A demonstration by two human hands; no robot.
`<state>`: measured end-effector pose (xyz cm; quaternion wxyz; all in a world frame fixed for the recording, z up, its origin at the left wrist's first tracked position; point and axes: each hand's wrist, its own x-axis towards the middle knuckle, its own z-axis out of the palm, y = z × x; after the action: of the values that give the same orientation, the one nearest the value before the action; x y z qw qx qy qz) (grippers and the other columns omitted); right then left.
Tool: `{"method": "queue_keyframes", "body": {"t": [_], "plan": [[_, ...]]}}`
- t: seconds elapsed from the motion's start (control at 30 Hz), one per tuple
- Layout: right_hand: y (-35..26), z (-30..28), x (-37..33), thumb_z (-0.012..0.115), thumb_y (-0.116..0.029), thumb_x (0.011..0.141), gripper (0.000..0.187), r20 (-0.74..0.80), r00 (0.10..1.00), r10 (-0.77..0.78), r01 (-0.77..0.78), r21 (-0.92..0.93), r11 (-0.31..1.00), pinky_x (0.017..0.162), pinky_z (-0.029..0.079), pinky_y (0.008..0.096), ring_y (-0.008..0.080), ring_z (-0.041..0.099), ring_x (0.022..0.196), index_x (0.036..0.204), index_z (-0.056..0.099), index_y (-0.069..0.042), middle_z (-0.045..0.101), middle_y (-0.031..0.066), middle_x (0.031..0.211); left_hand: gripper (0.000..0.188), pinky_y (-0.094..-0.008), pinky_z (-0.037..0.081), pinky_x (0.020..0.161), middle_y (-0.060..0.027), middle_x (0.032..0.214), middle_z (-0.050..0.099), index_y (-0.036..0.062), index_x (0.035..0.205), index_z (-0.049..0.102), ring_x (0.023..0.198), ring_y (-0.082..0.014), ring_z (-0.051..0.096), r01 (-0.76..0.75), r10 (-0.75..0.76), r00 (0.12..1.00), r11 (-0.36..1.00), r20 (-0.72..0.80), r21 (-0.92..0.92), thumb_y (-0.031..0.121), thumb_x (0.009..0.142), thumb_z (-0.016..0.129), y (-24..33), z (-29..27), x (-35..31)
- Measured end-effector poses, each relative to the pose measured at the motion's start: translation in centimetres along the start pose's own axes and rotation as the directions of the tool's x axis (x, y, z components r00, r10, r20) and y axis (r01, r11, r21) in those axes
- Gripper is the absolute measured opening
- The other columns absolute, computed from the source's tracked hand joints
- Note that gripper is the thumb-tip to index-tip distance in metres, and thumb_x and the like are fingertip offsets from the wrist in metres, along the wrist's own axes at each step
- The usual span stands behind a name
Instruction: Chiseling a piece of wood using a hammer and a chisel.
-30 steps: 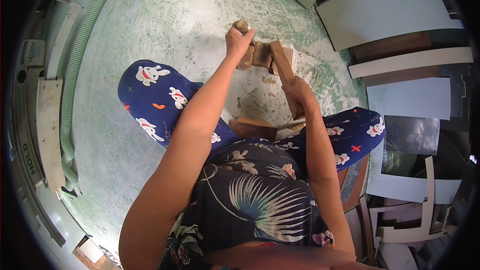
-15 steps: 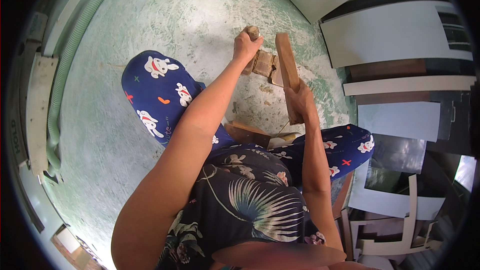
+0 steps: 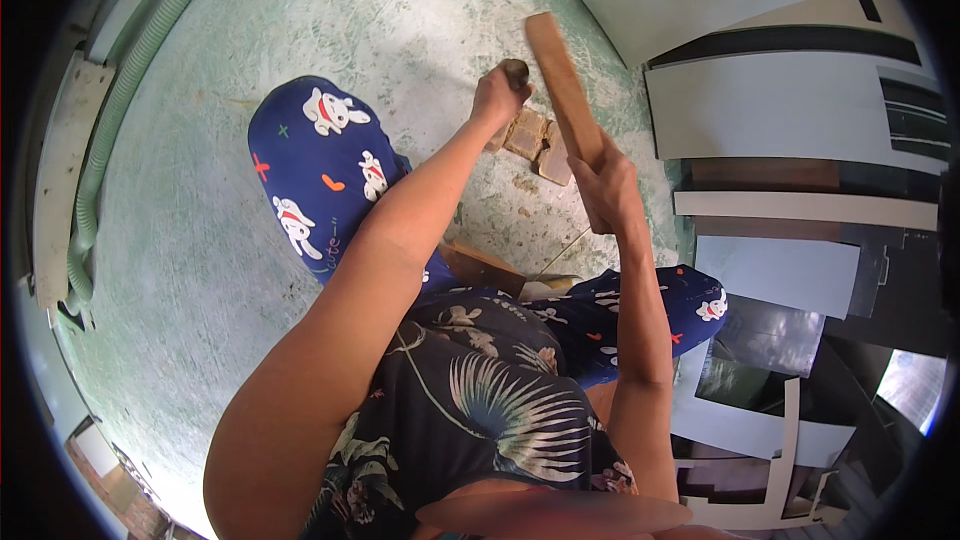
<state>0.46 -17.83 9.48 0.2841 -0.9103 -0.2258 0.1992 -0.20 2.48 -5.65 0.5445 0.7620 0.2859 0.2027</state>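
Observation:
Fingers of my left hand (image 3: 498, 100) wrap round a short upright tool with a rounded, dark end (image 3: 516, 73); its lower part is hidden, so I cannot tell its kind. Just below that hand, worn brown blocks (image 3: 525, 133) lie on the floor in a row, the right one (image 3: 554, 162) set slightly apart. My right hand (image 3: 608, 186) grips a long flat wooden bar (image 3: 565, 85) near its lower end. The bar tilts up to the left, its far end raised beside the tool's end, apart from it.
My bent knees in blue printed trousers (image 3: 325, 175) lie on both sides. A brown wooden board (image 3: 485, 268) lies close to my lap. Panels and boards (image 3: 765, 95) are stacked at the right. A green ribbed hose (image 3: 110, 130) runs along the left over the pale worn floor (image 3: 200, 270).
The wooden bar in my right hand has swung its far end up and to the left. My left hand keeps its hold on the tool. The whole view has shifted slightly.

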Motion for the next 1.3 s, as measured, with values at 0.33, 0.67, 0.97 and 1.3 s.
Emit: {"method": "queue_keyframes", "body": {"t": [0.33,0.67,0.97,1.3], "plan": [[6.2,3.2,-0.8,0.066,-0.029,0.079,0.057,0.021,0.961,0.276,-0.276,-0.019,0.961,0.083,0.052,0.0408,0.0391,0.067,0.096,0.122,0.056,0.007,0.065,0.0320,0.099,0.044,-0.0402,0.052,0.074,-0.0227,0.085,0.068,-0.0055,0.087,0.064,0.084,-0.0338,0.067,0.057,-0.058,0.998,0.981,0.002,0.184,0.034,0.074,0.077,0.0,-0.8,1.2],[9.4,5.7,-0.1,0.065,-0.034,0.076,0.056,0.169,0.914,0.368,-0.348,-0.137,0.928,0.084,0.051,0.0434,0.0407,0.066,0.094,0.113,0.060,0.007,0.065,0.0309,0.098,0.057,-0.0411,0.053,0.083,-0.0285,0.098,0.065,-0.0083,0.100,0.062,0.097,-0.0373,0.064,0.070,-0.102,0.989,0.961,0.108,0.267,0.041,0.074,0.076,0.4,-0.3,1.4],[9.6,5.6,-0.2,0.065,-0.034,0.074,0.058,0.175,0.913,0.368,-0.348,-0.135,0.928,0.086,0.050,0.0438,0.0414,0.065,0.097,0.116,0.058,0.006,0.065,0.0310,0.100,0.038,-0.0371,0.053,0.069,-0.0139,0.072,0.068,-0.0029,0.082,0.065,0.072,-0.0260,0.068,0.078,-0.091,0.994,0.980,0.063,0.181,0.033,0.075,0.077,2.1,-1.2,2.2],[9.3,5.5,-0.4,0.065,-0.035,0.074,0.061,0.195,0.906,0.376,-0.360,-0.113,0.926,0.086,0.050,0.0441,0.0421,0.065,0.096,0.117,0.056,0.007,0.064,0.0324,0.101,0.039,-0.0402,0.053,0.077,-0.0191,0.090,0.068,-0.0019,0.093,0.062,0.086,-0.0340,0.067,0.038,-0.046,0.997,0.991,0.056,0.131,0.027,0.074,0.078,1.6,-0.6,0.3]]}}
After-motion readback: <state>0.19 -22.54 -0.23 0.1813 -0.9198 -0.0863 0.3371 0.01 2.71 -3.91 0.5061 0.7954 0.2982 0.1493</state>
